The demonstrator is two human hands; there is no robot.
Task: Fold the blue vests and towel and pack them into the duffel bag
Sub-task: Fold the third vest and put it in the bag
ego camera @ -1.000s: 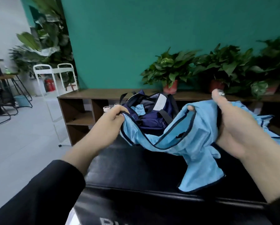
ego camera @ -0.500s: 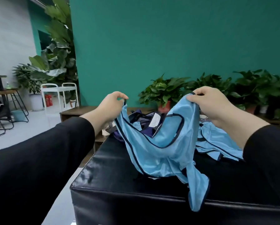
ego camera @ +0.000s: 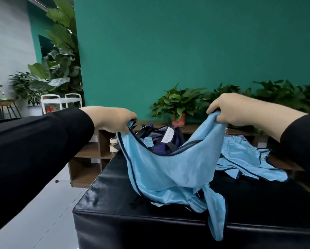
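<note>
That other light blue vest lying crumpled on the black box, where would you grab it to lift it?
Probably by its dark-trimmed near edge, coming from above on the right. The crumpled light blue mesh vest lies flat on the black padded box, and that edge offers a firm hem to pinch.

- Light-blue mesh vest with navy trim (ego camera: 170, 169), held up, hem crumpled in front of the duffel.
- Open navy fabric duffel bag (ego camera: 161, 141).
- More light-blue vests (ego camera: 244, 159) heaped right of the duffel.
</note>
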